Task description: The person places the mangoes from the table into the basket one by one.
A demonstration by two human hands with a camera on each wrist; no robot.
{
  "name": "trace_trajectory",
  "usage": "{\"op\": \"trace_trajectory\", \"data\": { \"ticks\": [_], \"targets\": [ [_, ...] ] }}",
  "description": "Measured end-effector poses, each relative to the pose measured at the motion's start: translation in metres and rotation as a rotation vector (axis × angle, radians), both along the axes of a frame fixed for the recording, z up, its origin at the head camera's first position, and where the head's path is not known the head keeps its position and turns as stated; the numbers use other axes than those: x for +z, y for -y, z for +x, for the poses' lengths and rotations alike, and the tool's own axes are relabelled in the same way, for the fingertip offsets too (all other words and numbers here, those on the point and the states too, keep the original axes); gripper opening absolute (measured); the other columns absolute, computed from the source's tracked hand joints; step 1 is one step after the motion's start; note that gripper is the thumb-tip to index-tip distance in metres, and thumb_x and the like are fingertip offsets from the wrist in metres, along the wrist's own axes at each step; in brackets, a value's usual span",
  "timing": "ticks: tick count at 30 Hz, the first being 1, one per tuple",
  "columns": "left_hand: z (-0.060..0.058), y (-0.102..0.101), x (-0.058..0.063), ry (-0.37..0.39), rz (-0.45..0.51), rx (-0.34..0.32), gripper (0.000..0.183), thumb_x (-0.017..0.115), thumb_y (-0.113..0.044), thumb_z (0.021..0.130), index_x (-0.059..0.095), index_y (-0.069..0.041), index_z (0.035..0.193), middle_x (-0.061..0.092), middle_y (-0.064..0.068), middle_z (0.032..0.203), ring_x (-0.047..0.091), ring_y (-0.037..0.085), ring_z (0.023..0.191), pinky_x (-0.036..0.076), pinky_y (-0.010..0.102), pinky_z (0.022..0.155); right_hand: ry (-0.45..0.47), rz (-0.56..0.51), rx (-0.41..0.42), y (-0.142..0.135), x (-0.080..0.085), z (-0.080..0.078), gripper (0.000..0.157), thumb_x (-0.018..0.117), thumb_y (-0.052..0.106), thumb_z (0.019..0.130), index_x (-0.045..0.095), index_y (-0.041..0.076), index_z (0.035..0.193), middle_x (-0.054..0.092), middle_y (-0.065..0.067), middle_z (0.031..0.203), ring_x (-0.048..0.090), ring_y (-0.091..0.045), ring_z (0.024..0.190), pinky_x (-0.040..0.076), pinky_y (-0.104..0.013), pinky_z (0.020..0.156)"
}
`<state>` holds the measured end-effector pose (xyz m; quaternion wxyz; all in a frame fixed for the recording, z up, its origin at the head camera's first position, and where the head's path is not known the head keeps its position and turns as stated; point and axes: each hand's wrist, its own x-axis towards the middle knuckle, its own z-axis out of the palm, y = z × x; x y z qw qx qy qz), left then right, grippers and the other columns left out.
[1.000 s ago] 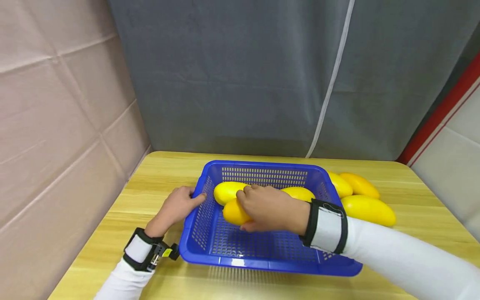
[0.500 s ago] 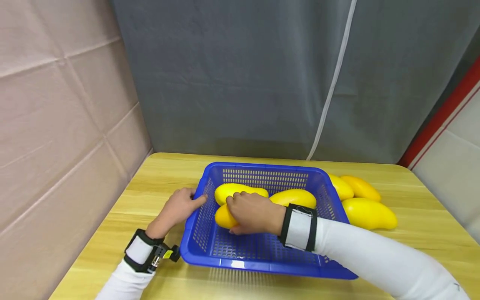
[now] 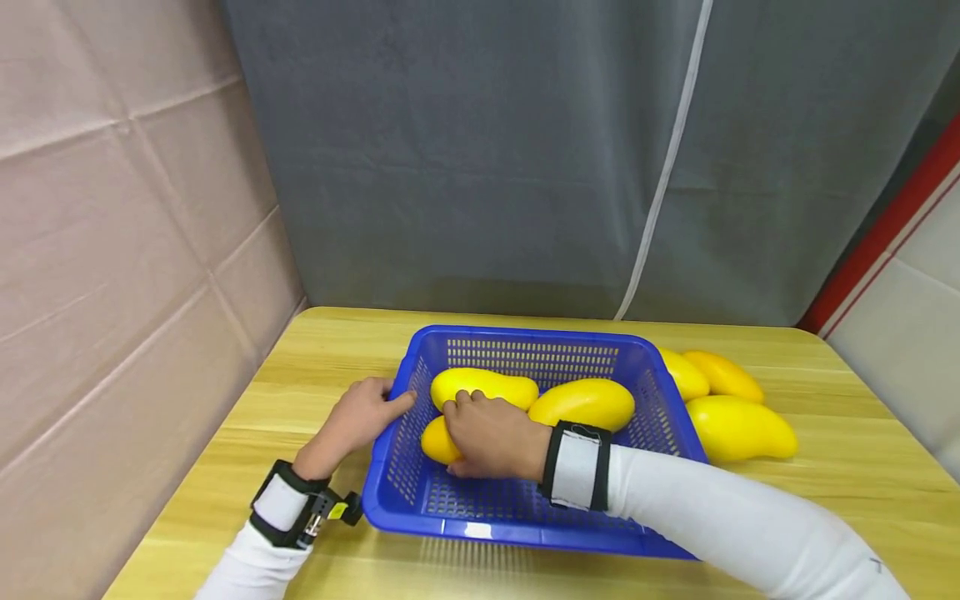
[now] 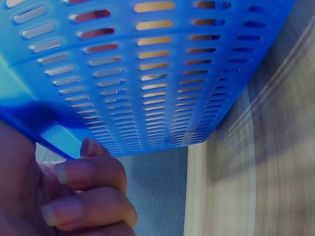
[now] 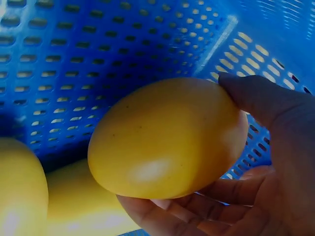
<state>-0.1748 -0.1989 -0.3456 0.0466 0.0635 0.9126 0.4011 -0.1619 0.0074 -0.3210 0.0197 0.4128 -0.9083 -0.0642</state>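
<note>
A blue plastic basket with slotted sides stands on the table. My left hand grips its left rim, the thumb over the inner side; in the left wrist view the fingers curl beside the outer wall. Inside the basket my right hand holds a yellow-orange mango low at the left side, thumb on one side and fingers on the other. Behind it lie a yellow mango at the back left and another mango to the right, partly covered by the right hand and wrist.
Just right of the basket on the wooden table lie a large yellow mango, an orange-yellow mango and one more mango, half hidden by the basket. A grey curtain hangs behind; a pale wall covering borders the left.
My right hand has moved left and slightly nearer with its mango, uncovering more of the two mangoes behind. The left hand stays on the rim.
</note>
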Motion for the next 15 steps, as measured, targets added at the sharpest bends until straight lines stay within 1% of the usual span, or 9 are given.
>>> {"op": "trace_trajectory", "data": {
  "ticks": [6,8,15],
  "targets": [
    [0.000,0.000,0.000,-0.007,0.013,-0.015,0.029,0.056,-0.028,0.094,0.066,0.000,0.095,0.064,0.003,0.065,0.063,0.017,0.051,0.052,0.031,0.048,-0.045,0.008,-0.010,0.002,-0.008,0.002,0.056,0.076,0.049,0.075,0.059,0.005,0.105,0.052,-0.005,0.087,0.051,-0.018,0.073,0.051,-0.028,0.056],
    [0.001,0.000,0.000,0.000,0.022,-0.010,0.029,0.056,-0.028,0.094,0.066,-0.001,0.095,0.064,0.003,0.065,0.063,0.017,0.051,0.052,0.031,0.048,-0.061,0.005,-0.010,0.003,-0.010,0.003,0.057,0.076,0.049,0.074,0.059,0.005,0.106,0.052,-0.005,0.087,0.051,-0.018,0.072,0.051,-0.028,0.055],
    [0.000,0.000,-0.001,0.007,0.036,-0.018,0.029,0.056,-0.028,0.094,0.066,-0.001,0.096,0.064,0.004,0.066,0.063,0.018,0.051,0.053,0.031,0.048,-0.048,0.009,-0.018,0.005,-0.017,0.005,0.060,0.074,0.051,0.075,0.058,0.004,0.110,0.053,-0.006,0.091,0.051,-0.018,0.073,0.051,-0.028,0.056]
  ]
}}
